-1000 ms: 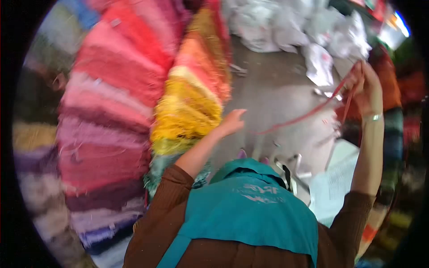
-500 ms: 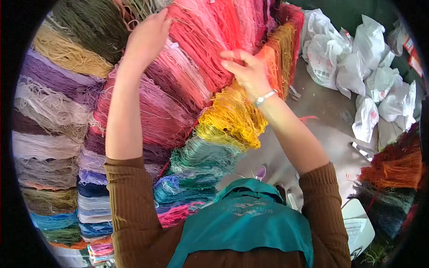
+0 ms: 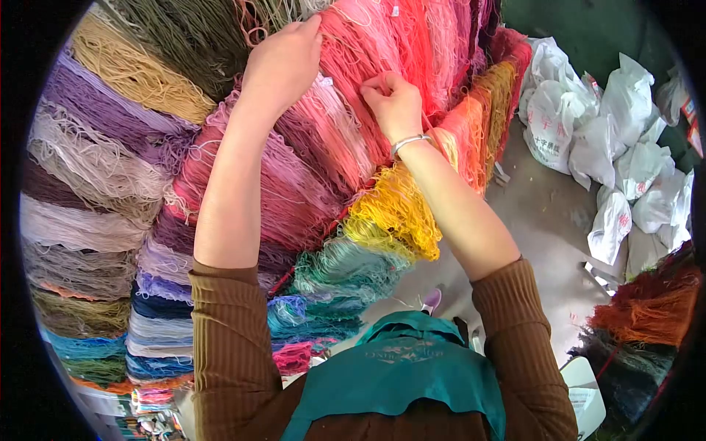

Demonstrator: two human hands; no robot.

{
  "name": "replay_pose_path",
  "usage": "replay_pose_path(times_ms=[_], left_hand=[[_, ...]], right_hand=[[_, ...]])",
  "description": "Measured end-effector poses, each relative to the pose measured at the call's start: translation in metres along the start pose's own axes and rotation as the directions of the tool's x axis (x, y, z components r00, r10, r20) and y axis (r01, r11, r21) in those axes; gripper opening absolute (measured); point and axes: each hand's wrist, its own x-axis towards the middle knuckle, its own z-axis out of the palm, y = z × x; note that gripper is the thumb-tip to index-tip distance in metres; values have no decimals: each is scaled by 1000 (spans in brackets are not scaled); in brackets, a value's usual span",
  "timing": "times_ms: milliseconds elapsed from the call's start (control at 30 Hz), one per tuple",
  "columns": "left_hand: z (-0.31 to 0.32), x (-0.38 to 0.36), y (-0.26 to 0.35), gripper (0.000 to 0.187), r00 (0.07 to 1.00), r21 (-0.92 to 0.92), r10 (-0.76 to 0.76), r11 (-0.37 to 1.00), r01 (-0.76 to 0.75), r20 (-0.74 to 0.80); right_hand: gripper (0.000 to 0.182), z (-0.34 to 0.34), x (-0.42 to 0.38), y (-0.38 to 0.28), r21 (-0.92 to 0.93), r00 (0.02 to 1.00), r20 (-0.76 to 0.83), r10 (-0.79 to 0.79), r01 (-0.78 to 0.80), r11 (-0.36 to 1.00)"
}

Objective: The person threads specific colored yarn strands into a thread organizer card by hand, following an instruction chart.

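Note:
Pink embroidery thread [image 3: 360, 44] hangs in a thick bundle under both hands. My left hand [image 3: 283, 70] lies at the left edge of this bundle, its back toward me; its fingertips are mostly hidden and seem bent into the strands. My right hand [image 3: 396, 106], with a bracelet [image 3: 410, 142] at the wrist, is closed in a pinch over the coral-pink strands. Any strand between its fingertips is too fine to make out. Paler pink thread [image 3: 338, 121] hangs between the hands, and yellow thread [image 3: 397, 213] lies below the right wrist.
Rows of purple [image 3: 110, 110], olive [image 3: 184, 44] and teal thread [image 3: 346, 268] fill the left and centre. White plastic bags [image 3: 573, 125] are piled on the floor at right. Orange thread [image 3: 647, 305] hangs at the lower right, near a white stool-like seat [image 3: 585, 400].
My right hand has drawn its fingers from a loose spread into a pinch and turned more upright. The view has shifted, so the threads and my left hand appear further right.

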Motion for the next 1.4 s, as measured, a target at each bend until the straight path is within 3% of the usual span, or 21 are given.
replay_pose_path(times_ms=[167,267,367,433,500,600,700,767,867,933,1000,1067,1133,1200,1267,1367,1400], left_hand=[[-1,0,2,36,1000,5,-10,1000,10,4],[-2,0,4,36,1000,6,-19,1000,19,8],[-2,0,5,36,1000,18,-19,1000,19,10],[-1,-1,4,36,1000,25,-13,1000,13,7],[-1,-1,5,36,1000,26,-18,1000,18,6],[-2,-1,6,36,1000,37,-17,999,17,-1],[-2,-1,8,34,1000,62,-25,998,26,-19],[-1,-1,9,33,999,83,-20,996,23,-35],[-1,-2,8,32,998,118,-12,993,19,-57],[1,0,8,31,998,136,-25,990,33,-62],[3,0,8,31,997,140,-28,989,38,-78],[4,0,9,31,997,151,-46,987,55,-63],[4,0,9,32,996,146,-48,988,58,-74],[4,0,9,34,997,143,-64,987,71,-53],[4,0,10,34,997,146,-55,987,63,-55],[5,0,9,35,998,155,-52,986,59,-48],[5,0,9,35,998,154,-53,986,59,-44]], right_hand=[[12,-9,-4,-3,84,1000,-21,6,-4,996],[4,-19,-11,-8,290,998,-59,-30,46,956],[6,-37,-16,-24,534,985,59,160,-167,829],[5,-41,-18,-32,611,972,151,180,-235,756],[5,-46,-18,-39,659,928,296,227,-370,655],[4,-48,-15,-30,604,888,395,235,-443,662],[7,-39,-15,-22,300,977,212,21,-86,950],[7,-43,-21,-21,68,969,189,-160,150,986],[9,-67,-33,-27,-241,885,271,-378,443,864],[7,-94,-38,-19,-373,821,372,-434,560,740],[5,-132,-52,-6,-468,802,500,-328,568,677],[7,-177,-76,20,-628,757,645,-104,603,492],[12,-233,-103,44,-607,760,646,-70,567,556],[28,-295,-131,81,-767,808,577,120,485,419],[20,-324,-152,99,-614,940,340,35,193,765],[13,-371,-178,119,-611,948,53,313,-217,761],[13,-395,-187,139,-604,944,0,330,-262,752]])
